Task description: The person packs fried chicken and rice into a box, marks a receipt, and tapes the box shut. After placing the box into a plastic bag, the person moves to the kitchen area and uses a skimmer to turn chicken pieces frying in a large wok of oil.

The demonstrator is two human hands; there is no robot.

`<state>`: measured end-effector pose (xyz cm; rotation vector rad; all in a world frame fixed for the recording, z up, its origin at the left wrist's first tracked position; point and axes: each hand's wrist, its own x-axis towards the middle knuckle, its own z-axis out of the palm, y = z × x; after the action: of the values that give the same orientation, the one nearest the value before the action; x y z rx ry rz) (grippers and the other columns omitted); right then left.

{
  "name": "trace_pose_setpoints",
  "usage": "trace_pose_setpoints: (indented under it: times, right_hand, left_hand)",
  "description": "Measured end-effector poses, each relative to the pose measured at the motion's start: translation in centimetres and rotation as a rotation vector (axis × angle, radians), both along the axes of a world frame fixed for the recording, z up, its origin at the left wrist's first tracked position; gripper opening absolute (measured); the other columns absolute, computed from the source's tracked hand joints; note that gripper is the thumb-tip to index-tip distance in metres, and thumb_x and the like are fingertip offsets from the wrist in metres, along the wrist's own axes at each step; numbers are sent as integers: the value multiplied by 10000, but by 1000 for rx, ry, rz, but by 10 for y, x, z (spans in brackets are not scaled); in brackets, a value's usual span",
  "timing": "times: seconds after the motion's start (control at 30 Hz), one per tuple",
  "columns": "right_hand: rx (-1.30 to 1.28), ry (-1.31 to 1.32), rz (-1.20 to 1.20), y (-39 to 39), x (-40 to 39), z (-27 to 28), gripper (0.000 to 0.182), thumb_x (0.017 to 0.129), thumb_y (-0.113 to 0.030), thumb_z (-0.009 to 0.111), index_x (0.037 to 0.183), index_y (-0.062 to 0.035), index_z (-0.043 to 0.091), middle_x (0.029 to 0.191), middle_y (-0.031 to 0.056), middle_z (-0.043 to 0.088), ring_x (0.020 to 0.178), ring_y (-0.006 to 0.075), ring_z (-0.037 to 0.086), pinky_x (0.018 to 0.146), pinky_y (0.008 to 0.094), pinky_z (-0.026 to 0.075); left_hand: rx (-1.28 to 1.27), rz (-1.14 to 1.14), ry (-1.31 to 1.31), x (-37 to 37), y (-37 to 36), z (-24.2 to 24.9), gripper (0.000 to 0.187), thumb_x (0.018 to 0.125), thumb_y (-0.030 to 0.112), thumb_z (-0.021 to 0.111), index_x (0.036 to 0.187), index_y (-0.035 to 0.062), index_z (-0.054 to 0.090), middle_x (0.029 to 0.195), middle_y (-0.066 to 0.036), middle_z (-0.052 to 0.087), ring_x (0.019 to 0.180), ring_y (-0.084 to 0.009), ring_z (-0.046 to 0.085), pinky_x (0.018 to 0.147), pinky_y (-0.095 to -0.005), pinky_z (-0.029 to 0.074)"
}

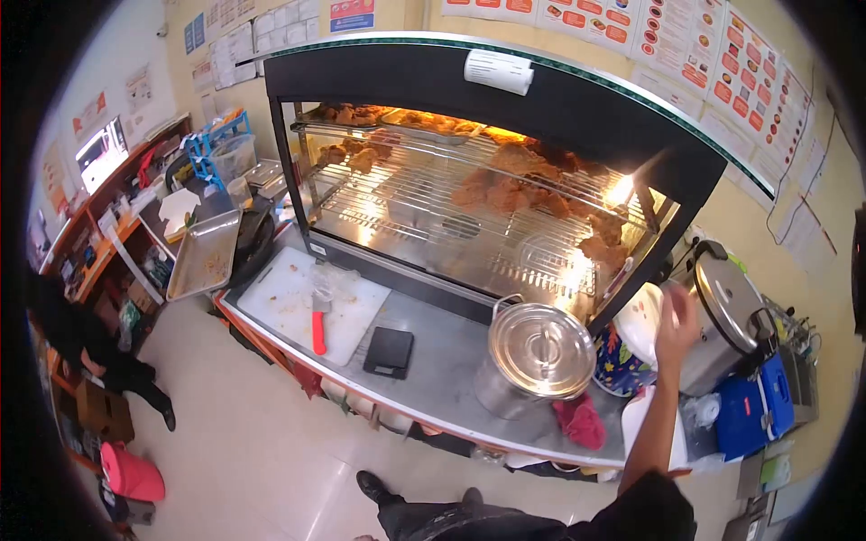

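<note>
My right hand is stretched out over the right end of the counter, its fingers bent and a little blurred. It is at the right edge of a white round lid or plate above a floral-patterned container. Whether the fingers grip that edge, I cannot make out. Just behind the hand is a large steel cooker with a lid. To its left, a lidded steel pot stands on the counter. Only a sliver of skin, perhaps my left hand, shows at the bottom edge; its fingers are hidden.
A lit glass warmer holds fried chicken on wire racks. On the counter lie a white cutting board, a red-handled cleaver, a black scale and a red cloth. Another person is at the left.
</note>
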<state>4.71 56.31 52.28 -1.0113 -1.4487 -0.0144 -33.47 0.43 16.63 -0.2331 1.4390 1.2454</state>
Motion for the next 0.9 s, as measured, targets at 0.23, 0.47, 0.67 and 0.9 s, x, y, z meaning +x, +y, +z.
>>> trace_pose_setpoints:
  times: [0.23, 0.47, 0.67, 0.9]
  right_hand:
    - [133, 254, 162, 107, -271, 165, 573, 737, -426, 769, 1078, 6, 609, 968, 144, 648, 899, 192, 616, 782, 310, 485]
    - [65, 469, 5, 196, -388, 169, 432, 728, -181, 803, 1034, 60, 616, 943, 124, 659, 829, 173, 634, 675, 272, 520]
    - [119, 674, 754, 108, -588, 134, 271, 887, -115, 632, 1083, 50, 544, 1052, 139, 628, 904, 206, 637, 768, 322, 522]
    - [102, 259, 955, 36, -919, 109, 275, 868, -64, 651, 1110, 22, 552, 1048, 95, 632, 946, 139, 605, 831, 268, 481]
  left_hand:
    - [-27, -370, 502, -158, -21, -53, 230, 803, 264, 667, 822, 36, 660, 790, -64, 675, 760, -197, 642, 655, -368, 506]
    - [-336, 202, 416, -245, -114, -82, 298, 666, 165, 788, 864, -20, 663, 786, -94, 683, 667, -184, 655, 620, -315, 539]
    - [-252, 198, 385, -377, -81, -57, 383, 663, 169, 808, 954, -29, 659, 837, -109, 683, 699, -204, 665, 633, -313, 546]
    - [-74, 354, 218, -578, -29, -46, 362, 711, 119, 772, 1014, -24, 635, 869, -101, 682, 744, -199, 666, 677, -310, 549]
